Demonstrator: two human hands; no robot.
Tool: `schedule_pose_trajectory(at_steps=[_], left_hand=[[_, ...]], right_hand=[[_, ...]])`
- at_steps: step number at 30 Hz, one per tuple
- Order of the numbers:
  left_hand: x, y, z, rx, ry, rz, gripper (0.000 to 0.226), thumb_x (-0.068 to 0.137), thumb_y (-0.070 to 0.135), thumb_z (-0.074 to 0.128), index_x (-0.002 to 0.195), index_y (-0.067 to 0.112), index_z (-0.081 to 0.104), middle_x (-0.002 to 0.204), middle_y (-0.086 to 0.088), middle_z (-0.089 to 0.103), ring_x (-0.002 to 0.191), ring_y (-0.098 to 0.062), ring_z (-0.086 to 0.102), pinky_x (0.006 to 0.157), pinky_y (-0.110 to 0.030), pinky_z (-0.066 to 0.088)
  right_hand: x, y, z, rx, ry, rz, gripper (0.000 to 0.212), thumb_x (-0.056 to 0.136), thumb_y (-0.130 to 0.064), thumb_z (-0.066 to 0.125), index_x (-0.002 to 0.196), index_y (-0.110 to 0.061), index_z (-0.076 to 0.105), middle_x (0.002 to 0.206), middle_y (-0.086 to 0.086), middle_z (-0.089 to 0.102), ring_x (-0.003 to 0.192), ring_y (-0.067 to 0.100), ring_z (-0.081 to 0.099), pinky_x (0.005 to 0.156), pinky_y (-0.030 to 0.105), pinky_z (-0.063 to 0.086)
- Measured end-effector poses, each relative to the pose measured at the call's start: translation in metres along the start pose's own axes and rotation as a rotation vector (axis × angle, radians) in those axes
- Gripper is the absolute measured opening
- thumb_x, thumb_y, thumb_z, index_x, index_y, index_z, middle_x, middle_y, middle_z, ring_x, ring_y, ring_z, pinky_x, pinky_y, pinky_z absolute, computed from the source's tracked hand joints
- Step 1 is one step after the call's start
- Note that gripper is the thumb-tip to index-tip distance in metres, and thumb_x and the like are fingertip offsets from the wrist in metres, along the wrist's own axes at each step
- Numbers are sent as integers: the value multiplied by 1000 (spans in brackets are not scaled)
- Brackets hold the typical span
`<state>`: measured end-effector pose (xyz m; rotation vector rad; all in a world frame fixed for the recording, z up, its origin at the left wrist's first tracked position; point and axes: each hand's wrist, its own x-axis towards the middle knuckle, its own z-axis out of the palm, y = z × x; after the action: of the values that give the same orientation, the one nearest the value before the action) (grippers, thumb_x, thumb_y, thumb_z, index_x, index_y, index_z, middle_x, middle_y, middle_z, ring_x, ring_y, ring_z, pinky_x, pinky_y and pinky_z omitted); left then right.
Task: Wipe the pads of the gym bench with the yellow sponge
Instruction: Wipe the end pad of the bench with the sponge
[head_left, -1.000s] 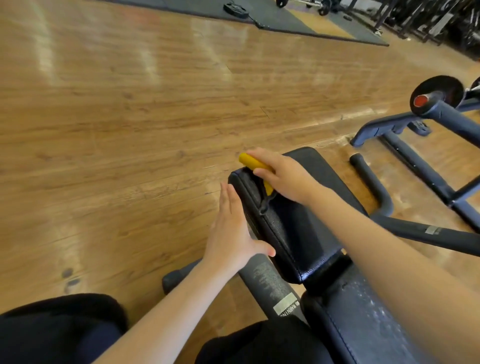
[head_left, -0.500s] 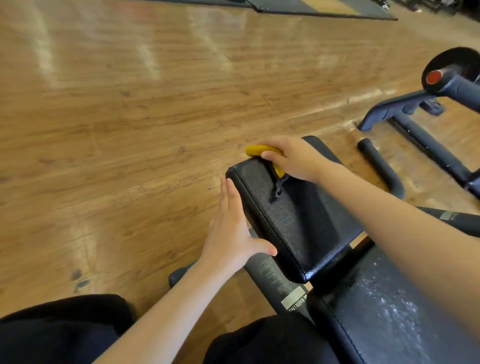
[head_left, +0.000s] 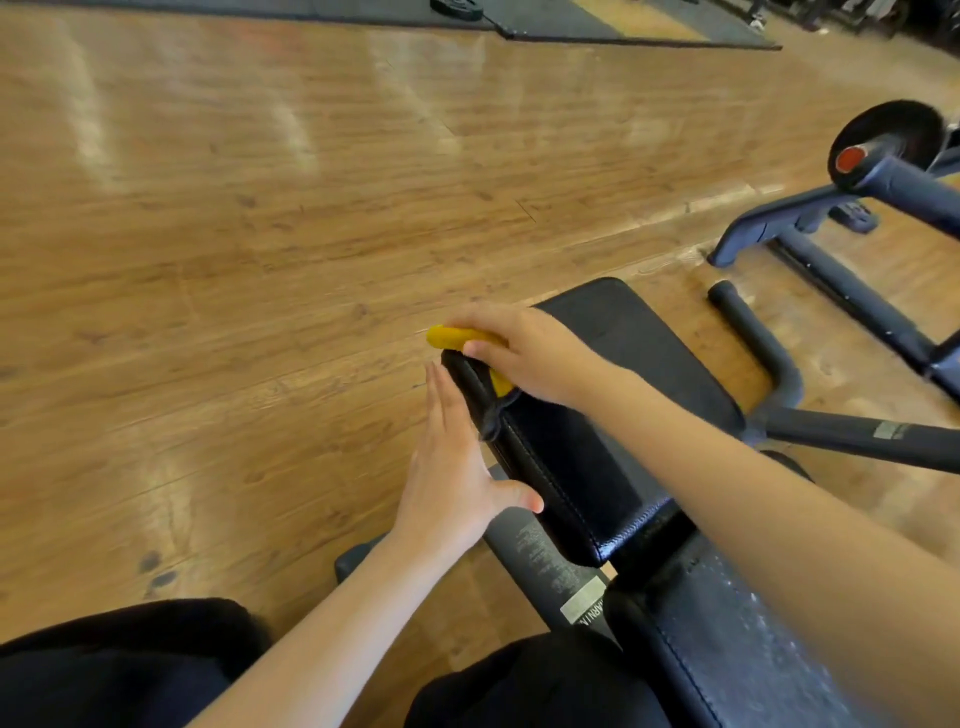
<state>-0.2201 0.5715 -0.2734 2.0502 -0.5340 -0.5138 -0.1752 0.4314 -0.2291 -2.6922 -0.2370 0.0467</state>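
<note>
The gym bench has two black pads: a far seat pad and a near pad speckled with white marks. My right hand grips the yellow sponge at the far left corner of the seat pad. The sponge's end sticks out past the pad's edge, and a bit of yellow shows under my palm. My left hand lies flat with straight fingers against the seat pad's left side, thumb touching the pad's lower edge. A torn seam shows on that side.
The bench's black frame with a warning label runs below the seat pad. A black floor handle and another machine's blue-black frame with a weight plate stand to the right. Wooden floor spreads left; black mats lie at the far edge.
The sponge and my right hand stay at the pad's far left corner, shifting only slightly along the edge. My left hand keeps its flat place on the pad's side. The view shifts a little.
</note>
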Motion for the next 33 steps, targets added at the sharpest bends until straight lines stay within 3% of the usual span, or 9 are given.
schedule_pose_trajectory(at_steps=[6,9,14,17,20,23,25,29,33], left_hand=[[3,-1,-1,87,-23,55,143,55,37,86,140,18,-28,148,4,-33,138,-7,-20,114,-29,7],[3,-1,-1,89,-25,55,143,55,37,86,140,18,-28,148,3,-33,139,-8,-19,114,-31,10],[-1,0,-1,32,-12,34,142,57,35,85,140,19,-28,143,9,-37,138,-6,-18,116,-38,17],[-2,-1,0,45,6,18,144,56,37,85,138,18,-32,133,10,-43,131,-3,-24,116,-40,19],[0,0,-2,55,-18,29,144,56,37,85,138,17,-31,143,4,-39,137,-10,-23,118,-37,9],[3,0,-3,51,-49,27,141,58,34,85,140,15,-28,149,2,-32,140,-11,-18,116,-32,5],[3,-1,-2,43,-51,29,140,58,33,85,141,15,-26,150,2,-31,140,-9,-18,114,-30,5],[2,-1,-1,43,-48,22,140,58,32,85,141,16,-26,150,3,-30,140,-9,-16,114,-29,7],[3,1,-1,47,-41,-2,141,57,30,86,141,16,-26,150,3,-29,142,-12,-10,114,-31,14]], right_hand=[[-12,82,-49,-13,198,384,32,92,-16,51,123,-13,55,125,9,59,118,25,51,92,23,33],[-8,88,-54,-96,186,500,31,93,-20,49,123,-16,55,126,10,58,117,27,50,93,28,35],[6,14,-9,-87,13,188,34,93,-22,47,127,-17,52,131,4,55,121,22,47,98,31,35],[-6,0,-2,-39,-20,49,39,94,-15,46,133,-15,45,143,2,42,134,15,33,106,23,23],[-27,5,-4,49,-20,-15,41,93,-8,47,133,-15,45,145,-6,35,134,2,23,108,13,15],[-47,26,-10,78,29,42,43,91,-2,48,132,-16,47,141,-13,32,131,-3,24,106,2,12],[-54,55,-24,75,155,195,42,90,1,48,130,-10,48,144,-2,34,133,6,28,100,-5,10],[-55,85,-38,42,309,495,42,92,-3,46,133,-12,45,148,6,33,138,17,29,100,5,11],[-74,26,4,41,258,307,45,90,-5,49,134,-14,44,148,2,32,138,10,23,104,10,9]])
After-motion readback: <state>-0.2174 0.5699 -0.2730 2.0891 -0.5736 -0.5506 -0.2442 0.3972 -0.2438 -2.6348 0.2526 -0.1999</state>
